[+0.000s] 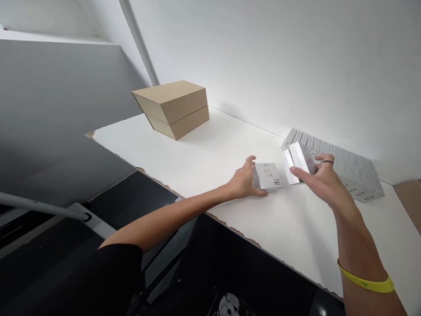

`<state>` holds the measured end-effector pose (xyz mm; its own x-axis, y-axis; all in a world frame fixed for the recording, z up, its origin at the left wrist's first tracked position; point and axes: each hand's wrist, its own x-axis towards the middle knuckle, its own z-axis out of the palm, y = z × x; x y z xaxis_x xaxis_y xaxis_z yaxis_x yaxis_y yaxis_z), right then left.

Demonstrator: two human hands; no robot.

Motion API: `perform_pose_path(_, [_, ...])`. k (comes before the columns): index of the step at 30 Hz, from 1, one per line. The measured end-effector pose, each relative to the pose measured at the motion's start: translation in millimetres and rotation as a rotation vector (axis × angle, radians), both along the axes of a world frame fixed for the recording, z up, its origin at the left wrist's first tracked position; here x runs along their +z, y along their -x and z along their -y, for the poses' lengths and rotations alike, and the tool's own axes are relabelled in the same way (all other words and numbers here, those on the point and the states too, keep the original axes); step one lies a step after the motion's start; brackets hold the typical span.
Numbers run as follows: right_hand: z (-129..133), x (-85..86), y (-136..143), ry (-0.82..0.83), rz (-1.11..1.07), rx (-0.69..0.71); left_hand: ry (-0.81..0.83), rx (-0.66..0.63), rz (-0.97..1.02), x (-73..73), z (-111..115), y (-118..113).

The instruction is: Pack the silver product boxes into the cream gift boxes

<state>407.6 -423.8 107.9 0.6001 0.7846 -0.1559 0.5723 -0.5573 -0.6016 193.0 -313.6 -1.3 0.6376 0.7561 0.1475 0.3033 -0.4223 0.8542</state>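
My left hand [245,180] spans a small white box [268,173] on the table, thumb along its near side and fingers at the far side. Orange and black print shows on the box's top. Just to the right, my right hand [324,177] grips a pair of small white boxes [301,158] side by side, tilted, with the thumb across the front. Whether this pair touches the table I cannot tell. Behind my right hand, a block of closely packed small white boxes [357,173] lies along the wall, partly hidden by the hand.
Two tan boxes [184,105] are stacked toward the table's far left end. The white table [223,145] has a chipped front edge and meets a white wall [279,57] at the back. A brown surface [409,199] shows at the far right. A grey metal bar [42,204] is at lower left.
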Motion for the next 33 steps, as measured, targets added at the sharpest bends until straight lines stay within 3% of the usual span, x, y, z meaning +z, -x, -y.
perform_pose_path(5, [0.2,-6.6,33.0,0.072,0.021,0.085,-0.080,0.065,0.022,5.3,8.6,-4.2])
perform_pose_path(10, [5.3,-7.6,42.0,0.070,-0.005,0.074,-0.116,0.114,0.127,5.2,17.4,-3.2])
perform_pose_path(17, [21.2,-13.0,31.4,-0.076,-0.262,0.108,-0.205,-0.046,0.382,-5.8,23.1,-8.8])
perform_pose_path(21, [33.8,-21.1,23.5,-0.117,-0.430,0.119,-0.220,-0.116,0.489,-2.6,32.6,-6.8])
perform_pose_path(27, [76.0,-31.4,31.4,-0.248,-0.613,0.022,-0.138,-0.236,0.545,5.4,61.6,-8.7])
perform_pose_path(33, [139.7,-60.6,38.6,-0.233,-0.729,-0.202,-0.008,-0.383,0.363,-7.9,97.9,-20.1])
